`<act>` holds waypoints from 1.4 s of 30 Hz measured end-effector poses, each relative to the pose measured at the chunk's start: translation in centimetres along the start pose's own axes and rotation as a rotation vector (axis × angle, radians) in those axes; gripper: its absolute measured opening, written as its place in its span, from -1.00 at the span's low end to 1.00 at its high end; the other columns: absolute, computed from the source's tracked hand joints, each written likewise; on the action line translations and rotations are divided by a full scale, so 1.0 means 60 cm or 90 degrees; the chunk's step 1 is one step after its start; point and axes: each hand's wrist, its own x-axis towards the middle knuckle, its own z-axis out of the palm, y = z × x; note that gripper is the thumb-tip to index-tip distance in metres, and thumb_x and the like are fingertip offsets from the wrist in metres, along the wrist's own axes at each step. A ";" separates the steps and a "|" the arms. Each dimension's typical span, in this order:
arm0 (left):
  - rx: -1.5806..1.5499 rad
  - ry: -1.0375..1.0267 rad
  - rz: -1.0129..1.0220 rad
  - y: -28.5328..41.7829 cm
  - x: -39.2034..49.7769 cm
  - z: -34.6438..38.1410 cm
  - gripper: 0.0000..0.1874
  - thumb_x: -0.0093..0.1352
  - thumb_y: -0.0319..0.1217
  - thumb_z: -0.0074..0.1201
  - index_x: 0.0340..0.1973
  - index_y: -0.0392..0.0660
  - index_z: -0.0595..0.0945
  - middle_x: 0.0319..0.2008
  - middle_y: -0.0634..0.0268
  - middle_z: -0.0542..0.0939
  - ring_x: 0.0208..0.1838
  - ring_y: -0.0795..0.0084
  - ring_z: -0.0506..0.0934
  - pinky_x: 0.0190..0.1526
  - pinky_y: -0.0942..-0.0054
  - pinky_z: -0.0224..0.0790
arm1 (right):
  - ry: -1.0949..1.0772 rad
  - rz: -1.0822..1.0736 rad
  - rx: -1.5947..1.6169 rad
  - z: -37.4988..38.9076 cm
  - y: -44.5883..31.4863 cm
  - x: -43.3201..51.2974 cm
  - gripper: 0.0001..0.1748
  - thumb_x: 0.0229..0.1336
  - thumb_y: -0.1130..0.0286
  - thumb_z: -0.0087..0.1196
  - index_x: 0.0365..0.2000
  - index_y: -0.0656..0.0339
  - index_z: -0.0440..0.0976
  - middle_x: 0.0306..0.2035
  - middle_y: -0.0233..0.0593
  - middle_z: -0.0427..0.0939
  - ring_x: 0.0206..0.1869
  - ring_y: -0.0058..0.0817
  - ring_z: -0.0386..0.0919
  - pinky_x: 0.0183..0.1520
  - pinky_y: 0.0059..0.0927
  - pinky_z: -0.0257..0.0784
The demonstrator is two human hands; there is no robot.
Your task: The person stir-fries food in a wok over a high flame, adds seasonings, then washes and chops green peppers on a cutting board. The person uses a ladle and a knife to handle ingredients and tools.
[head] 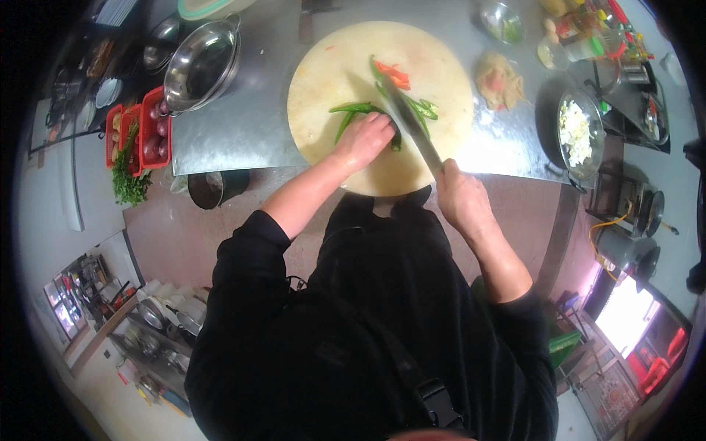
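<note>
On a round, pale cutting board (pixel 353 55), my left hand (pixel 363 139) presses down with curled fingers on green peppers (pixel 348 108). Its fingers partly hide them. Gripped by the handle in my right hand (pixel 464 197) is a broad kitchen knife (pixel 412 118), slightly blurred, its blade slanting up and left across the board. The blade is just right of my left fingertips. Cut green pepper pieces (pixel 426 110) lie along the blade's right side. Red pepper pieces (pixel 396 76) sit near its tip. Whether the edge touches a pepper cannot be made out.
The board's front overhangs the steel table (pixel 248 132). Metal bowls (pixel 201 66) and red baskets (pixel 156 129) of vegetables stand left. To the right are a wrinkled cloth (pixel 499 82), a small bowl (pixel 502 23), bottles (pixel 584 49) and a bowl of chopped white food (pixel 576 135).
</note>
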 end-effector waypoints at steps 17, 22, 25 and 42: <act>0.019 -0.073 -0.068 -0.013 0.014 -0.030 -0.84 0.25 -0.48 0.07 -0.28 -0.10 0.69 -0.24 0.22 0.58 -0.04 0.16 0.54 -0.07 0.20 0.52 | -0.043 -0.027 -0.080 0.050 -0.038 0.013 -0.82 0.26 0.48 -0.14 -0.19 0.38 0.36 -0.44 0.11 0.64 -0.32 0.10 0.68 -0.22 0.01 0.61; -0.025 -0.065 -0.123 -0.040 0.024 -0.065 -0.83 0.21 -0.53 0.07 -0.28 -0.11 0.65 -0.23 0.18 0.55 -0.05 0.08 0.51 -0.06 0.15 0.49 | -0.016 -0.016 -0.087 0.015 -0.034 0.002 -0.85 0.26 0.50 -0.15 -0.23 0.37 0.34 -0.45 0.14 0.64 -0.30 0.08 0.69 -0.23 -0.01 0.62; -0.029 -0.082 -0.112 -0.044 0.025 -0.066 -0.79 0.20 -0.56 0.07 -0.27 -0.11 0.65 -0.24 0.20 0.54 -0.04 0.09 0.51 -0.07 0.14 0.49 | -0.015 -0.029 -0.090 0.005 -0.047 -0.018 -0.86 0.26 0.52 -0.15 -0.23 0.38 0.34 -0.43 0.16 0.64 -0.29 0.09 0.68 -0.24 -0.02 0.62; -0.055 -0.037 -0.113 -0.050 0.008 -0.041 -0.77 0.24 -0.53 0.05 -0.19 -0.10 0.65 -0.20 0.17 0.54 -0.02 0.08 0.52 -0.11 0.13 0.50 | 0.013 0.018 -0.059 0.042 -0.071 -0.009 -0.82 0.25 0.52 -0.14 -0.19 0.40 0.37 -0.45 0.16 0.64 -0.30 0.08 0.69 -0.20 0.00 0.62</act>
